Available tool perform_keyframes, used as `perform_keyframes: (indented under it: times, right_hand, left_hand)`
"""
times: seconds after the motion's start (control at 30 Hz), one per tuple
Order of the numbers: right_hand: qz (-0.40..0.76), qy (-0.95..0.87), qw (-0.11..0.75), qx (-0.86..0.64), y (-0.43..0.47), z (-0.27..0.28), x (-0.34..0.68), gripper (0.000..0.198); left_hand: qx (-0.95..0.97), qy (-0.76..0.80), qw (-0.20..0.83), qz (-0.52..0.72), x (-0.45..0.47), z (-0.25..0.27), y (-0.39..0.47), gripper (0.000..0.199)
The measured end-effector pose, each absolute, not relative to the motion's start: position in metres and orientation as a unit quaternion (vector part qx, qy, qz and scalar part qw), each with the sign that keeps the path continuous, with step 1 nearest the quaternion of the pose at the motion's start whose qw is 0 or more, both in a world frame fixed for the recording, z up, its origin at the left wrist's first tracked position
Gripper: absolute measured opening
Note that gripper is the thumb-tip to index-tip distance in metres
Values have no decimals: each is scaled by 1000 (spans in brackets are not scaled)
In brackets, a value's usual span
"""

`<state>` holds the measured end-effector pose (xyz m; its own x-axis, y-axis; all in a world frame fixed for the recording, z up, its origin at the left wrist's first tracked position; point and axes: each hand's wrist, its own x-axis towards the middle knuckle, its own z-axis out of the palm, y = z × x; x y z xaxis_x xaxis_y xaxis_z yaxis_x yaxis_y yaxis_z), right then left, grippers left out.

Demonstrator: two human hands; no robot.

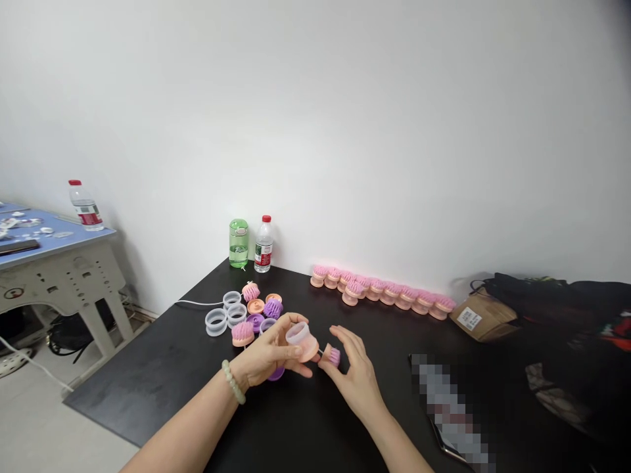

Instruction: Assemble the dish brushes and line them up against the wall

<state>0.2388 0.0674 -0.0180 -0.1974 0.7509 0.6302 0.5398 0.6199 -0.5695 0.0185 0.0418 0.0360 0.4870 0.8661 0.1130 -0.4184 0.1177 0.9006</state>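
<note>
My left hand, with a beaded bracelet at the wrist, is closed around a cup-like part that has a clear rim and a peach body. The cup is tilted, its open end facing up and left. In my right hand, thumb and fingers pinch a small brush head with pink bristles. A thin stem runs from the brush head toward the cup's peach end; whether they touch, I cannot tell. Behind my left hand lie clear rings, a pink brush head, a purple brush head and a peach cap.
Several finished-looking pink brushes stand in a row along the wall. A green bottle and a water bottle stand at the back corner. To the right are a brown paper bag, dark fabric and a blurred phone-like object.
</note>
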Motion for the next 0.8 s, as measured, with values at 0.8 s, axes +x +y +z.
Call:
perform_keyframes:
  times: [0.8]
  right_hand:
    - [31, -791, 515, -329, 43, 2, 230, 34]
  left_hand:
    - [656, 455, 433, 419, 32, 21, 46, 45]
